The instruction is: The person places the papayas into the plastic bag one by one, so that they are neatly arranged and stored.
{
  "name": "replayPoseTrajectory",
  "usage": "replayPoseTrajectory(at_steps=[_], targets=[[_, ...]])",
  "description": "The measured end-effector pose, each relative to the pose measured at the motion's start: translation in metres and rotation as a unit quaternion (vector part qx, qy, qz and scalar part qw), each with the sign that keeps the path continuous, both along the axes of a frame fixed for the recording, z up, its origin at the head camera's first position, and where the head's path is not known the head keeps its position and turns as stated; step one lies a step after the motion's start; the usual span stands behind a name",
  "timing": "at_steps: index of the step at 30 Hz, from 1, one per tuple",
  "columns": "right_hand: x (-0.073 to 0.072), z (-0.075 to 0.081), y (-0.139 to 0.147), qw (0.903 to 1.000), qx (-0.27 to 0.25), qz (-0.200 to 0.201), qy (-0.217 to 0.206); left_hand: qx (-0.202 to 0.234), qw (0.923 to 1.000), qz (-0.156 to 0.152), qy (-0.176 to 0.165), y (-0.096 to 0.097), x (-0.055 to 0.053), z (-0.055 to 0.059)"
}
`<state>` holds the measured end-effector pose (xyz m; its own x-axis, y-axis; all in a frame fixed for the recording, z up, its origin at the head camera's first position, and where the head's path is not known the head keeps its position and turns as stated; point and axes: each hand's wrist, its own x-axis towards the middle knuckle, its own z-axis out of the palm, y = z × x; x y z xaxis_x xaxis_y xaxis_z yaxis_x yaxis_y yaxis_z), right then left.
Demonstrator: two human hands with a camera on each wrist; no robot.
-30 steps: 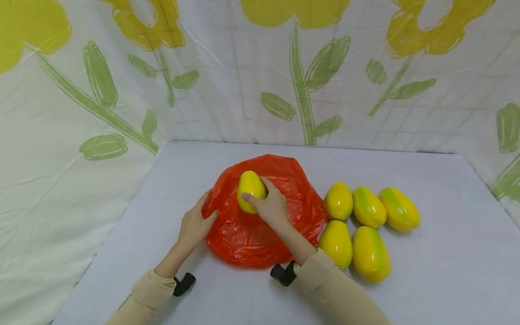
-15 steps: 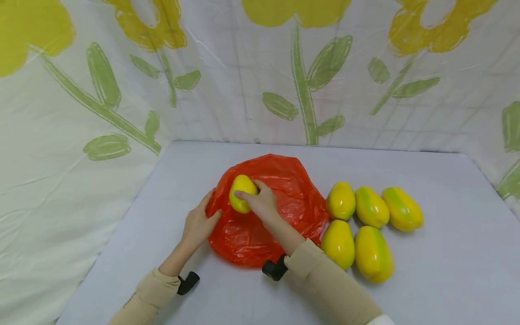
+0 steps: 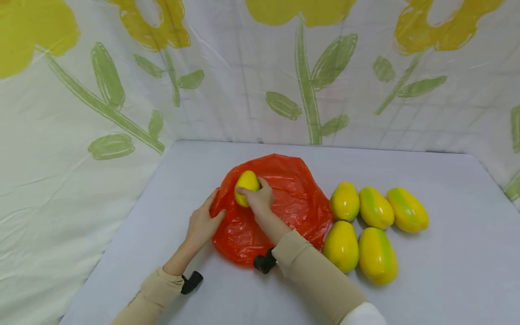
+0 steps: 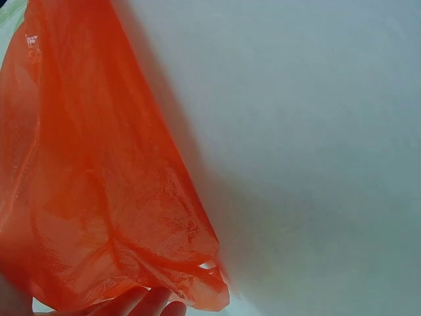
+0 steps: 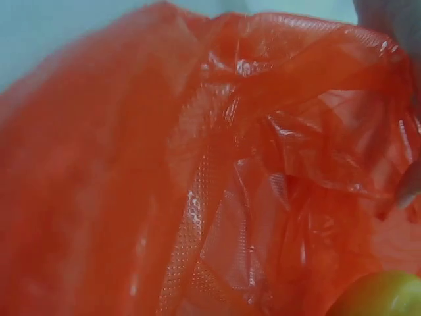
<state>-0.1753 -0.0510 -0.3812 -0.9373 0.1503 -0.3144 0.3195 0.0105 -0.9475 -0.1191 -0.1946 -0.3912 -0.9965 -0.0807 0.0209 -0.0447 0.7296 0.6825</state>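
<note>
A red plastic bag (image 3: 288,180) lies spread on the table with its mouth open upward. My left hand (image 3: 202,222) grips its left rim, the thumb inside and the fingers (image 4: 152,303) outside against the film. Over the bag's left part, my right hand (image 3: 262,199) holds a glossy yellow papaya (image 3: 248,179) between thumb and fingers. Only a rounded end of that papaya shows at the bottom edge of the right wrist view, above creased red film. My left thumb (image 5: 411,187) appears at the right edge there.
Several more yellow papayas with green streaks sit in two rows right of the bag, the nearest ones a back-row papaya (image 3: 345,201) and a front-row papaya (image 3: 341,246). A flower-print curtain (image 3: 227,90) hangs behind the white table (image 3: 455,262).
My right hand has carried the papaya leftward over the bag, then slightly away from me and lower into it. The left hand keeps its hold on the rim.
</note>
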Motion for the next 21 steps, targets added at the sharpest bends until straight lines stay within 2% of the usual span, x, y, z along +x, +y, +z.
replayPoseTrajectory(at_steps=[10, 15, 21], targets=[[-0.0055, -0.0035, -0.0023, 0.9969, 0.077, 0.015, 0.008, 0.003, 1.0000, 0.004, -0.006, 0.0046, 0.0007, 0.0036], [-0.0058, -0.0056, -0.0023, 0.9957, 0.090, 0.019, 0.014, 0.009, 0.9999, 0.002, -0.008, 0.0037, 0.0012, 0.0019], [-0.0070, -0.0098, -0.0049, 0.9928, 0.109, 0.033, 0.036, 0.014, 0.9994, -0.005, 0.030, 0.0038, 0.0045, 0.0001]])
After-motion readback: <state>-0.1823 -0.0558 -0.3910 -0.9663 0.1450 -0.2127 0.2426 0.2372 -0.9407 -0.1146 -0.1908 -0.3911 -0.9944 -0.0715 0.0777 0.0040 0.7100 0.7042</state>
